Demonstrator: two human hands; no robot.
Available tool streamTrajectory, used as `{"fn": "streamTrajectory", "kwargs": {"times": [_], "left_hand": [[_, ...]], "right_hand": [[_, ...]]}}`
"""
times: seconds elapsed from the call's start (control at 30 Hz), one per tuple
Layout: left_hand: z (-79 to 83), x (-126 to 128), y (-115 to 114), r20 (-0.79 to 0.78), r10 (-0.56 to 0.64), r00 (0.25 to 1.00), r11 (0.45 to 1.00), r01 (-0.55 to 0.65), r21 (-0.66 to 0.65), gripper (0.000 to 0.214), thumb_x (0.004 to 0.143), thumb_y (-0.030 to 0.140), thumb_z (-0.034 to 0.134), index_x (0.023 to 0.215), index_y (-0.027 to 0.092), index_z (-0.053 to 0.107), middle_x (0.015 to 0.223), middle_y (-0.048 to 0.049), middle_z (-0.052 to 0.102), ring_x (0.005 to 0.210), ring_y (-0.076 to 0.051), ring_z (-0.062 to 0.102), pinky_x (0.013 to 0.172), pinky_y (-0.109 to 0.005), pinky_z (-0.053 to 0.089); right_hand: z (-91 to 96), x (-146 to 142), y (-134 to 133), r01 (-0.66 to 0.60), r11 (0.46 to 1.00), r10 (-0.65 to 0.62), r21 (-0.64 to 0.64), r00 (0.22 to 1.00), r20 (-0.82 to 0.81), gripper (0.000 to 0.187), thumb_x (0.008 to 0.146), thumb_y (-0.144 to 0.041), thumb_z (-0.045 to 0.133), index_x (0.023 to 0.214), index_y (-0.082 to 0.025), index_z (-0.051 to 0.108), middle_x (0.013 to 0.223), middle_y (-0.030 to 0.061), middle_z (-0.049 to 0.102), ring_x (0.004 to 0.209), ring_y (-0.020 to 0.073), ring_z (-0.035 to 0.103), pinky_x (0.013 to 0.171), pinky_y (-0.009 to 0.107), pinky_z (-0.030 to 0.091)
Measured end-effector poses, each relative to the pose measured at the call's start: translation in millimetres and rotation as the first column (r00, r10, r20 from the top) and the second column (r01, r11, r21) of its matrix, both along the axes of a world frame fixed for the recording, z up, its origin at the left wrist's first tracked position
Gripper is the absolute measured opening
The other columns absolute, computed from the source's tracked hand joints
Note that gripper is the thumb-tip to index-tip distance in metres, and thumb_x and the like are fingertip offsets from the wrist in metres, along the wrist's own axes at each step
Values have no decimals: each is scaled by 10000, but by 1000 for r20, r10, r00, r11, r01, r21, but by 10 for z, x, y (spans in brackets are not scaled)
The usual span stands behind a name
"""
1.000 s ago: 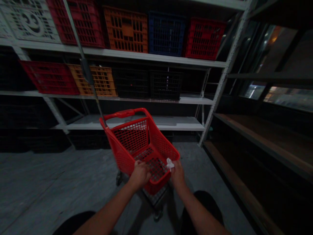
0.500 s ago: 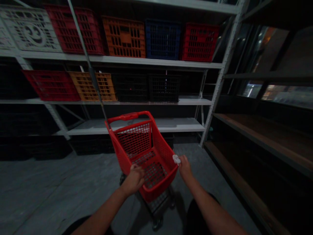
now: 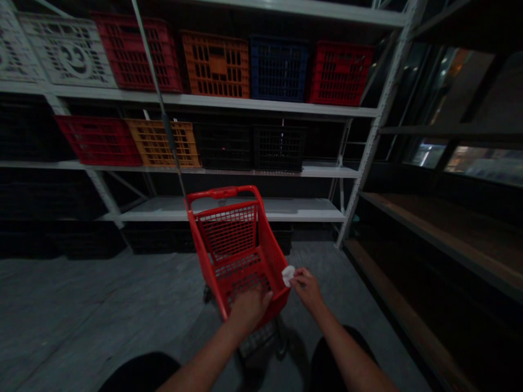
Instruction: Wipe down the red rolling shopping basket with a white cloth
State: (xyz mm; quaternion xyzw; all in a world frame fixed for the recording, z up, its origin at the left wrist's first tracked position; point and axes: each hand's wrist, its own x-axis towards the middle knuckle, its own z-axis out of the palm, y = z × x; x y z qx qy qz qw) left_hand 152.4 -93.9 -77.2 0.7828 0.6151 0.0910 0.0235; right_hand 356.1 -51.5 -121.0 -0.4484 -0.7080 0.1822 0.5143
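So our right hand [image 3: 307, 288] is pinching a small white wad [image 3: 288, 275] by the near right corner of the red cart [image 3: 267, 250], which stands on the floor [image 3: 122, 310] right in front of us. Our left hand [image 3: 248, 309] is over the cart's near end, and we honestly can't tell if it's gripping. Behind, 1 blue crate [image 3: 279, 68] sits on the white shelving [image 3: 286, 106].

Arms [image 3: 343, 344] extended forward; left hand [image 3: 249, 309] thumb out, right hand [image 3: 306, 286] pinching.
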Motion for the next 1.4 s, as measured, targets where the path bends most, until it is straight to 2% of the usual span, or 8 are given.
{"fn": "streamTrajectory", "kwargs": {"times": [0.1, 0.23, 0.57, 0.77, 0.9, 1.2, 1.27, 1.4], "left_hand": [[-142, 245, -58, -51, -9, 999, 999, 7, -45, 609, 850, 510, 137, 867, 128, 611, 786, -149, 660, 747, -237, 621, 644, -346, 442], [-195, 219, -80, -80, -49, 996, 998, 46, -41, 628, 864, 468, 111, 798, 130, 637, 748, -146, 663, 717, -217, 628, 648, -329, 451], [-137, 42, -115, -103, -73, 992, 997, 69, -44, 562, 868, 446, 157, 810, 153, 634, 732, -128, 674, 684, -221, 636, 623, -338, 465], [-138, -122, -40, -132, -134, 982, 991, 130, -38, 597, 870, 448, 132, 809, 134, 636, 719, -143, 672, 675, -220, 637, 616, -336, 468], [-117, -190, -21, -159, -164, 974, 986, 160, -36, 615, 870, 446, 114, 793, 139, 641, 722, -142, 673, 685, -231, 637, 622, -348, 469], [-75, -279, -33, -188, -209, 960, 978, 202, -56, 656, 863, 457, 75, 796, 139, 645, 727, -139, 674, 716, -250, 639, 640, -359, 469], [-82, -328, -22, -181, -191, 965, 981, 182, -67, 666, 856, 476, 69, 815, 139, 642, 741, -139, 674, 723, -246, 638, 645, -351, 464], [-85, -450, 15, -169, -193, 967, 979, 179, -99, 688, 840, 518, 72, 809, 136, 644, 756, -136, 672, 744, -232, 634, 669, -329, 452]], "right_hand": [[-36, -47, -146, 33, 999, -34, -35, 999, -10, 122, 738, -218, 540, 698, -180, 649, 747, 25, 556, 706, 136, 536, 636, 238, 442], [-56, -120, -145, 62, 996, -67, -56, 993, -93, 170, 711, -192, 553, 850, -190, 652, 826, 36, 574, 740, 145, 548, 653, 246, 453], [317, -405, 511, 158, 986, -155, -45, 986, 66, 146, 707, -169, 510, 775, -157, 638, 777, 46, 610, 741, 164, 551, 699, 270, 417], [90, -292, 4, 18, 982, -7, -186, 998, 60, 110, 691, -169, 523, 757, -168, 610, 719, 16, 615, 657, 152, 552, 626, 244, 416], [21, -302, -191, 48, 985, -34, -164, 995, 90, 112, 707, -176, 514, 747, -173, 619, 727, 19, 601, 665, 153, 546, 621, 240, 412], [373, -450, 730, 181, 979, -159, -93, 965, 208, 200, 745, -163, 517, 842, -163, 692, 786, 59, 612, 749, 156, 549, 726, 254, 415], [337, -430, 659, 154, 983, -129, -104, 969, 212, 206, 749, -164, 530, 874, -160, 694, 759, 54, 600, 723, 149, 544, 699, 248, 416], [141, -407, 139, 41, 991, -12, -125, 973, 229, 231, 750, -148, 546, 928, -201, 684, 692, 23, 551, 654, 129, 520, 616, 227, 404]]}}
